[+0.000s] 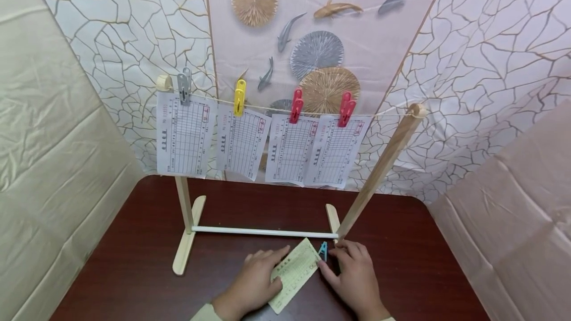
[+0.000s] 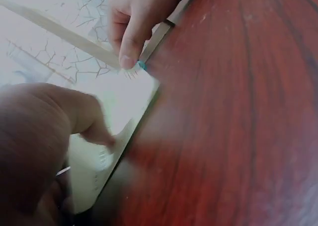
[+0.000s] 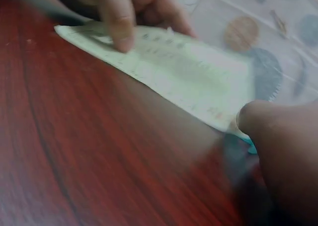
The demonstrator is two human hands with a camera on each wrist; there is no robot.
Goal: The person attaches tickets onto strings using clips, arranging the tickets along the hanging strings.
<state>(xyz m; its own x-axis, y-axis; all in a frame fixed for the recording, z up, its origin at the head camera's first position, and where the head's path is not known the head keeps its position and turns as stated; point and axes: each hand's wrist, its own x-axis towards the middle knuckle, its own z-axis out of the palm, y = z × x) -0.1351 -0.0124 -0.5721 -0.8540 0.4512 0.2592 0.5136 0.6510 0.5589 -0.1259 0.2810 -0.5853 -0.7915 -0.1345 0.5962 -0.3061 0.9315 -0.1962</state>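
My left hand (image 1: 258, 281) grips a pale yellow-green printed slip (image 1: 295, 275), thumb on top and fingers at its far edge. The slip lies slantwise, low over the dark tabletop. At its right end is my right hand (image 1: 355, 274), its thumb overlapping the slip's edge in the right wrist view. A small blue clothespin (image 1: 323, 250) sits between that thumb and the index finger; in the left wrist view only a bit of blue clothespin (image 2: 142, 65) shows beside the thumb tip. The right hand's other fingers curl inward, partly hidden.
Beyond my hands stands a wooden rack with a right post (image 1: 379, 177), a white crossbar (image 1: 265, 232) and a cord. Several white printed slips hang from it by a grey clothespin (image 1: 184, 85), a yellow clothespin (image 1: 239, 98) and red clothespins. Patterned cloth (image 1: 169, 19) closes off the back.
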